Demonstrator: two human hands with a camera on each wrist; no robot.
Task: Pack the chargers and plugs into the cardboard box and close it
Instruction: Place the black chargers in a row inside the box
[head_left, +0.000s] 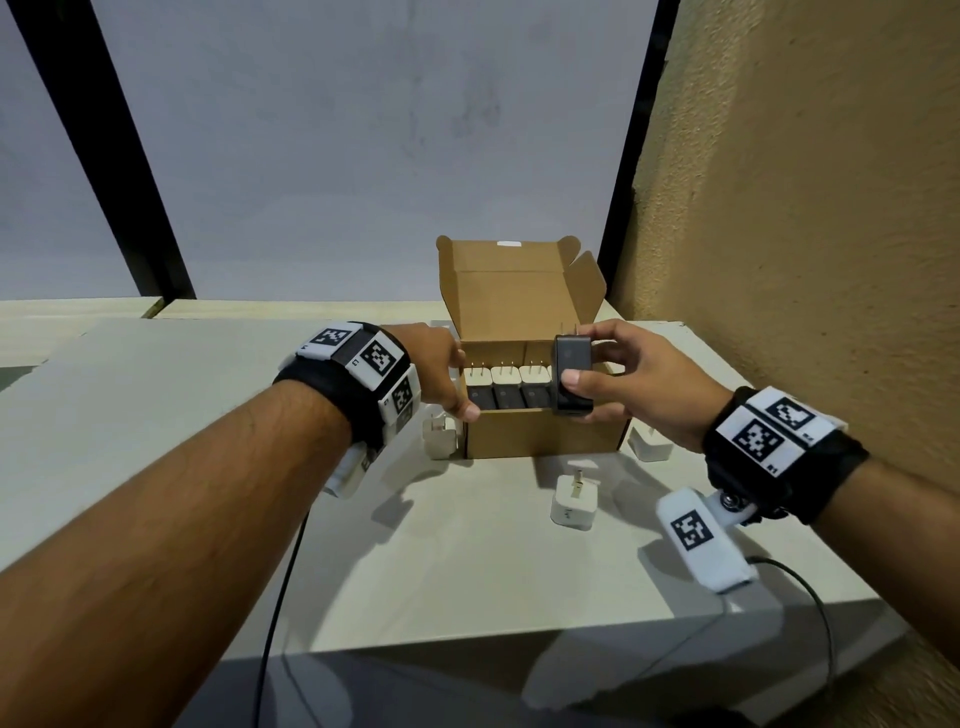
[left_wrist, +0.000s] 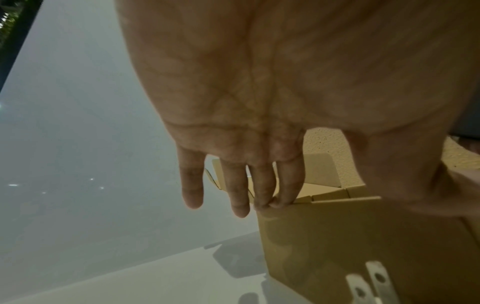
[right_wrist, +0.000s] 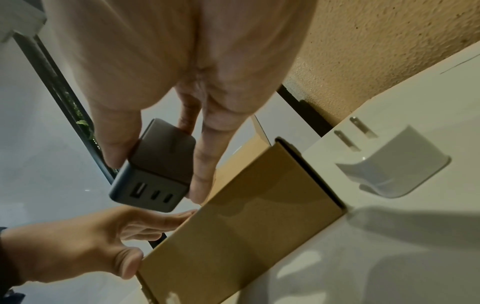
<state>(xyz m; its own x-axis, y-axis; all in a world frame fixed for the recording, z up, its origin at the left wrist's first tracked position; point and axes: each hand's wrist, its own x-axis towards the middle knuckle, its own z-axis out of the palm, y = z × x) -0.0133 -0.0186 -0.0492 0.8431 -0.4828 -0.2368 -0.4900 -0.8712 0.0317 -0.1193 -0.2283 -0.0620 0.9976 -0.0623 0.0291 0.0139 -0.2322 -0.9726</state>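
Observation:
The cardboard box (head_left: 540, 434) stands on the white table with its lid (head_left: 509, 296) up at the back. Inside, a row of dark and white chargers (head_left: 506, 389) stands with prongs up. My right hand (head_left: 587, 374) grips a dark grey charger (head_left: 569, 353) with three ports (right_wrist: 158, 166), holding it over the right end of the box (right_wrist: 246, 236). My left hand (head_left: 465, 387) braces the box's left front corner: its thumb lies on the front wall and straight fingers (left_wrist: 259, 185) touch the rim of the box (left_wrist: 337, 236).
Loose white plugs lie around the box: one in front (head_left: 574, 501), one at its left (head_left: 441, 436), one at its right (head_left: 647, 441) (right_wrist: 389, 160). A textured tan wall (head_left: 805, 208) rises close on the right. The table's near edge (head_left: 519, 639) lies below my arms.

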